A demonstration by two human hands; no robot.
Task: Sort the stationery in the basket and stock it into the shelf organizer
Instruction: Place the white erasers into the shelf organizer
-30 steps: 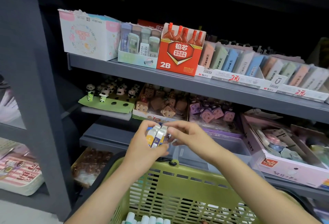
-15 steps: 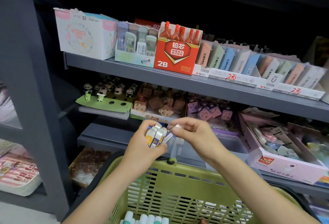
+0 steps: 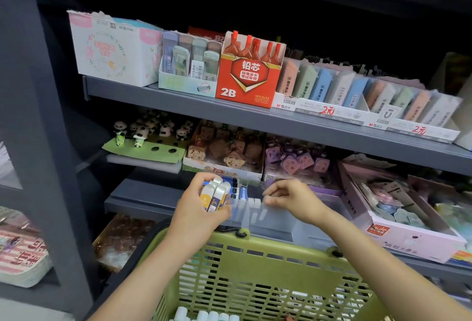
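While the left hand [image 3: 201, 214] grips a bunch of small lead cases [image 3: 215, 196] above the green basket [image 3: 255, 264], the right hand [image 3: 293, 199], fingers curled together, pinches a divider of the clear shelf organizer [image 3: 275, 221] on the lower shelf.

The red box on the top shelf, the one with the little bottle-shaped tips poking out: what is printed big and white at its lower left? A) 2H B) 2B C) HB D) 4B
B: the red box carries a large white "2B" in its lower left corner, beside the pastel boxes on the same shelf.
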